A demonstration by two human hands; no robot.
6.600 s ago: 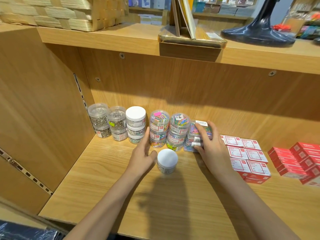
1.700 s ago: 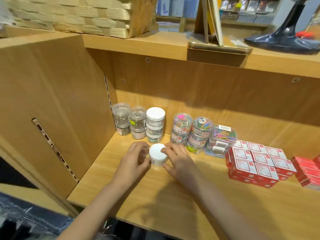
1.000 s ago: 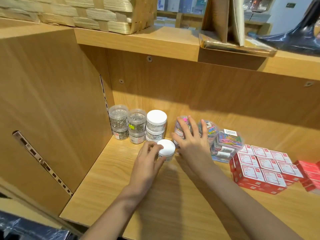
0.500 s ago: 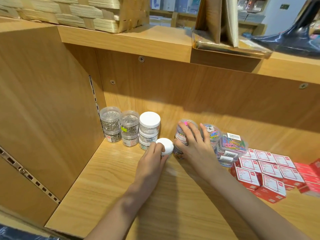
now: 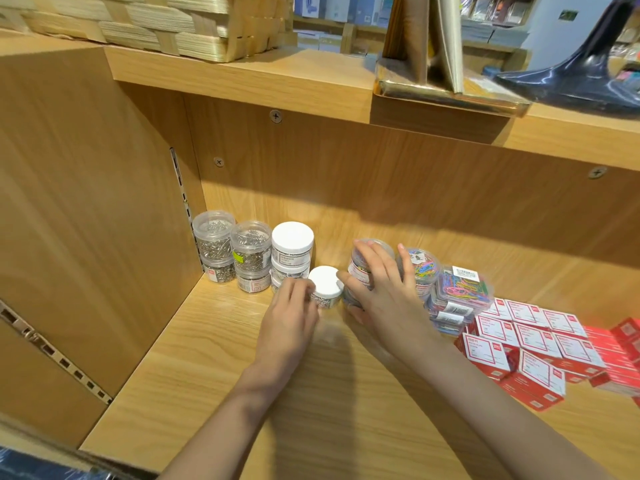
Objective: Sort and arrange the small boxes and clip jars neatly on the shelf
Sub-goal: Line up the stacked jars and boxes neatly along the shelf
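Left hand: your left hand [image 5: 289, 315] reaches to the single white-lidded jar [image 5: 325, 286], fingers curled against its left side in a grasp.
Right hand: your right hand [image 5: 382, 299] wraps the stack of coloured-clip jars [image 5: 367, 261]; fingers lie over the top and front of the upper jar, thumb towards the lower one.
White-lidded jar: it stands upright on the wooden shelf [image 5: 214, 368], just in front of the white-lidded stack [image 5: 292, 252], between that stack and the stack you are gripping.
Back-left row: two stacks of clear jars holding silver clips [image 5: 230, 249] stand against the left wall, side by side, with the white-lidded stack just to their right.
Right of your hand: a second coloured-clip jar stack [image 5: 420, 271] stands just beside your fingers; whether it touches the gripped stack is hidden by your hand.
Flat clip boxes: clear boxes of coloured clips [image 5: 459, 299] are piled beside that stack, tilted a little.
Small boxes: red-and-white small boxes [image 5: 530, 344] lie in rows to the right, near the clip boxes, some askew at the front.
Upper shelf: a woven basket [image 5: 145, 22] and a dark stand base [image 5: 581, 81] sit above.
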